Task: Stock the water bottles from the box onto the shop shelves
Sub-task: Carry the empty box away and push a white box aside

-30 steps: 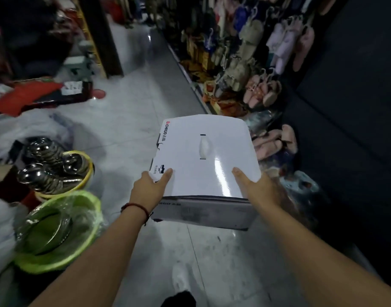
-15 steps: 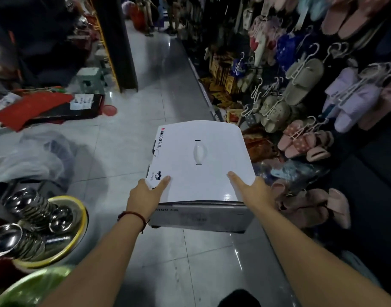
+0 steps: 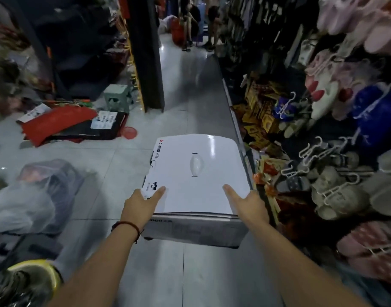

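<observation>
Aisle floor (image 3: 185,111): pale tile, runs from bottom centre up to two people (image 3: 190,18) at top centre. Dark pillar (image 3: 148,52) stands upper centre-left.

Slipper rack (image 3: 345,185): fills the whole right side, pairs on white hangers.

Left side: plastic-wrapped bundle (image 3: 35,196) mid-left; red and black flat packs (image 3: 64,125) on the floor above it; green stool (image 3: 116,97) beside the pillar foot. Yellow-rimmed basin (image 3: 42,269) only just inside the lower left corner.

Box (image 3: 190,196): white, closed, handle slot in the lid. Centre frame, carried clear of the floor, right edge near the rack base. No bottles visible.

Left hand (image 3: 139,203): grips the near left corner, thumb laid across the lid, fingers hidden round the side. Right hand (image 3: 250,202): same hold on the near right corner, thumb on top, fingers out of sight below. Red cord bracelet (image 3: 128,226) on the left wrist.

Change over the last second: view has lifted and advanced. The basins have slid from mid-left almost out of frame, the flat packs and pillar have drawn nearer, and more of the rack shows. Grip on the box unchanged.

Reading: transport leg ongoing. No drinks shelf in view yet, so unpacking has not begun; the box has still to be set down and opened.
</observation>
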`<state>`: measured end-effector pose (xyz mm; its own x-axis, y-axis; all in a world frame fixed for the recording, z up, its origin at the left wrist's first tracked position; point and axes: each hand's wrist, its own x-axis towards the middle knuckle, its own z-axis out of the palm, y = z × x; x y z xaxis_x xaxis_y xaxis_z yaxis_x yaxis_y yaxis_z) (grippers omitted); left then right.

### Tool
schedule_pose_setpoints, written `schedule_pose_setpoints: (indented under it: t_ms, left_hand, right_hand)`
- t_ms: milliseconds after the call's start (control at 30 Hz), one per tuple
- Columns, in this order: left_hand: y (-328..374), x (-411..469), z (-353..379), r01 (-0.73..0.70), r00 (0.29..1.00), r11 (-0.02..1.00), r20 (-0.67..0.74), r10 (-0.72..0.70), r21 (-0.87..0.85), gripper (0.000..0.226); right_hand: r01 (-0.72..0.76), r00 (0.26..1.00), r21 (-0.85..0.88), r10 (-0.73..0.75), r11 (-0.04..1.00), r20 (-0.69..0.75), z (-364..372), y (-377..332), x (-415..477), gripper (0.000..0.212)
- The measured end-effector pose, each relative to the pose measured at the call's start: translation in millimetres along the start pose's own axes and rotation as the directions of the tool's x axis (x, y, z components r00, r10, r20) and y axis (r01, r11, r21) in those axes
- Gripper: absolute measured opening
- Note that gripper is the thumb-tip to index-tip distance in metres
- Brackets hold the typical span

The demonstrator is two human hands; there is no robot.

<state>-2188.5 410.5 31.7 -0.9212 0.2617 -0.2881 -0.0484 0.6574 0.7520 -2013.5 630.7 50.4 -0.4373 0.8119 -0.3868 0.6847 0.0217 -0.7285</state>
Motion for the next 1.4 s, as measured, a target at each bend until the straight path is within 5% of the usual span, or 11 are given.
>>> schedule_pose_setpoints:
  t_ms: [100, 267, 600, 800, 933, 1233, 1400]
  left_hand:
    - [32, 80, 6, 0.042, 0.999, 0.999, -0.023, -0.042, -0.01, 0.057]
    - [71, 235, 27, 0.095, 0.994, 0.994, -0.04, -0.097, -0.048, 0.056]
    - [189, 553, 46, 0.113, 0.987, 0.993, 0.111, -0.115, 0.022, 0.079]
    - [275, 718, 74, 0.097, 0.984, 0.994, 0.144, -0.104, 0.052, 0.071]
    - [324, 837, 109, 0.128, 0.983, 0.991, 0.13, -0.133, 0.044, 0.078]
    - [459, 1059, 154, 0.203, 0.977, 0.979, 0.07, -0.203, 0.013, 0.086]
    - [511, 1180, 184, 0.202, 0.975, 0.979, 0.088, -0.204, 0.031, 0.077]
  right_hand:
    - [0.02, 0.999, -0.024, -0.019, 1.0, 0.051, 15, -57, 81, 0.074]
    - [-0.024, 0.996, -0.121, 0.035, 0.992, 0.087, 62, -140, 225, 0.101]
    - [-0.14, 0.988, -0.137, 0.147, 0.981, 0.045, 128, -303, 480, 0.091]
    - [-0.221, 0.973, -0.12, 0.227, 0.968, 0.04, 152, -387, 630, 0.1]
    - [-0.19, 0.977, -0.119, 0.2, 0.975, 0.077, 168, -444, 760, 0.092]
    - [-0.161, 0.976, -0.159, 0.181, 0.974, 0.118, 182, -591, 1020, 0.108]
    - [-0.157, 0.976, -0.157, 0.177, 0.975, 0.126, 192, -661, 1130, 0.077]
